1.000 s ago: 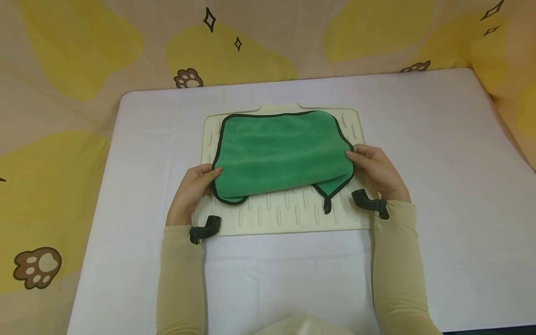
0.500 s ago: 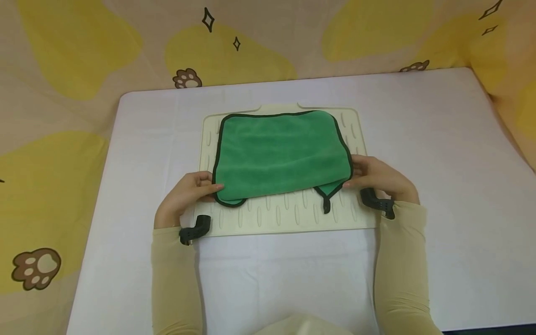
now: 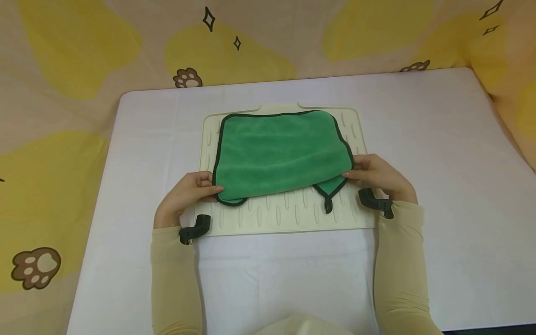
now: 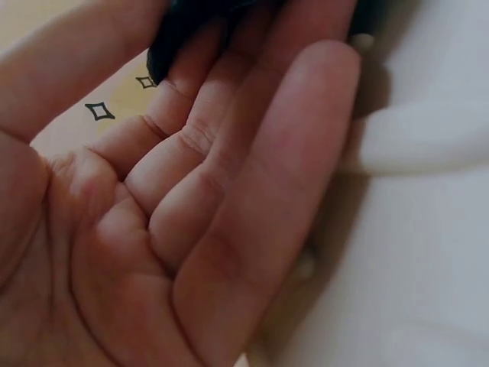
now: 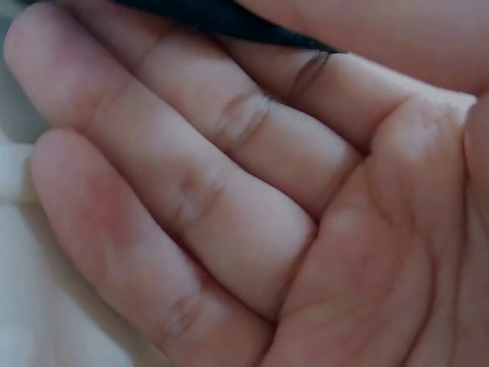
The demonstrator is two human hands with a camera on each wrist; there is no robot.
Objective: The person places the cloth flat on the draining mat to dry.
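A folded green towel point(image 3: 282, 153) with dark edging lies on a cream ribbed board point(image 3: 268, 218). Its near right corner, with a dark hanging loop point(image 3: 328, 204), sticks out from under the top layer. My left hand point(image 3: 182, 197) pinches the towel's left edge near the front corner, thumb on top and fingers beneath. On the opposite side, my right hand point(image 3: 381, 176) holds the right edge between thumb and fingers. The left wrist view shows a dark bit of towel point(image 4: 187, 34) at the fingertips; the right wrist view shows dark trim point(image 5: 252, 27) between thumb and fingers.
A white cloth covers the table point(image 3: 452, 209) around the board. Behind and to the left hangs yellow and beige fabric point(image 3: 63, 177) with paw prints. Dark camera mounts point(image 3: 195, 229) sit at both wrists, over the board's near corners.
Both hands have shifted toward me along the towel's side edges. The right hand then moved slightly back up, its thumb now on the right edge. The towel's body has barely moved.
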